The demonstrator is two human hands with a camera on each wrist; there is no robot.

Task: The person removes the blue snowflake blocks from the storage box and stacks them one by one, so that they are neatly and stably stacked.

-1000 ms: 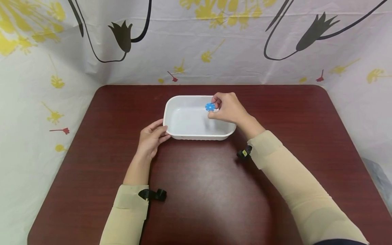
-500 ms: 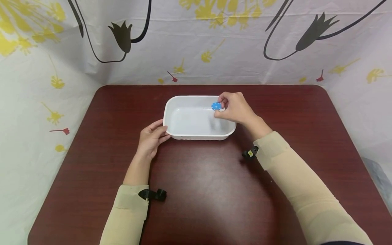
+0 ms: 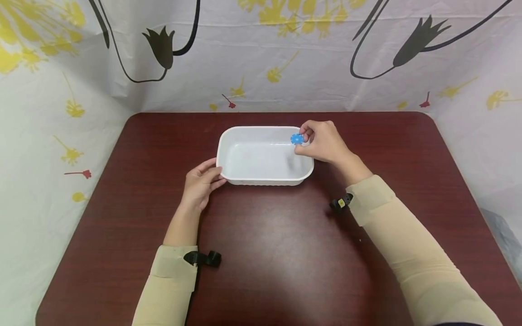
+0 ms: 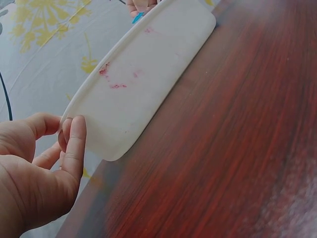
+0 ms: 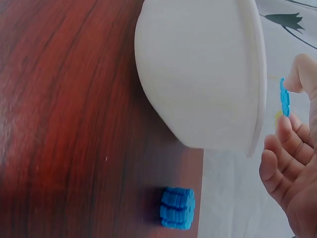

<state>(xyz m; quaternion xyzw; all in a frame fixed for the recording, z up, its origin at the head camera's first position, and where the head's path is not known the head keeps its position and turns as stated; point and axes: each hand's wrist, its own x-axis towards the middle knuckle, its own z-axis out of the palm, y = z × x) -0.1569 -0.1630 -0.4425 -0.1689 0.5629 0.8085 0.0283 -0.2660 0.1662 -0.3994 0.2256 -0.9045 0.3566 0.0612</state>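
Observation:
A white rectangular dish [image 3: 265, 182] with rounded corners stands on the table, its inside facing up in the head view. My left hand [image 3: 199, 186] holds its left end, thumb at the rim and fingers round the outside. Between thumb and fingertips, my right hand [image 3: 325, 141] pinches a thin blue notched disc [image 3: 297, 139] over the dish's right end. Seen edge-on in the right wrist view, the disc [image 5: 285, 98] is above rim level. Small reddish marks [image 4: 104, 69] show on the dish's outer side in the left wrist view.
A short stack of similar blue discs [image 5: 177, 208] sits on the table to the right of the dish, hidden in the head view. The dark red wooden table [image 3: 261, 253] meets a patterned white sheet [image 3: 261, 86] behind and at the sides.
My right hand has moved rightward with the blue disc, from over the middle-right of the dish to its right end. The left hand and the dish have stayed in place.

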